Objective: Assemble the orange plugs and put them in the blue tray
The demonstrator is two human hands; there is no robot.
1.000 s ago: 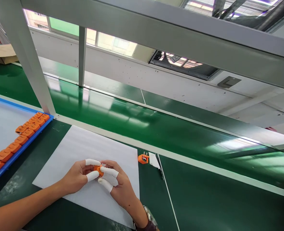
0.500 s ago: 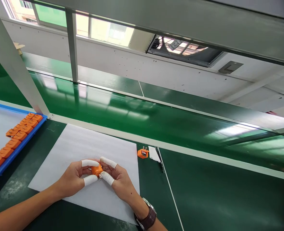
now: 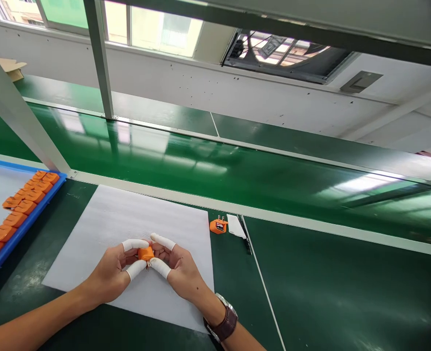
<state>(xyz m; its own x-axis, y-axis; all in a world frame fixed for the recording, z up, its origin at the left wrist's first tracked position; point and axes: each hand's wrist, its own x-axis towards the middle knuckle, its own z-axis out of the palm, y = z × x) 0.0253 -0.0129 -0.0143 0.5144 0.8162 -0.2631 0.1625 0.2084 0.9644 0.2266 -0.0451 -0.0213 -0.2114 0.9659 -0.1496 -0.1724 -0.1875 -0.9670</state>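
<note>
Orange plug (image 3: 146,254) over white sheet (image 3: 102,219), likely a checking step.
Blue tray (image 3: 36,209) far left; left hand (image 3: 109,270) pinches the plug, right hand (image 3: 184,273) lightly grips its other side; second plug (image 3: 218,226) beyond. Next move calls for steady hold.

Beyond your tabletop (image 3: 332,287), a glossy green surface (image 3: 186,168) runs crosswise, streaked with reflections. Past it you see a speckled white wall (image 3: 157,80) with windows (image 3: 164,31), a dark-framed fan (image 3: 284,51) and a grey plate (image 3: 362,82); cardboard (image 3: 13,70) lies at your far left, partly behind a slanting grey metal post (image 3: 21,119).
</note>
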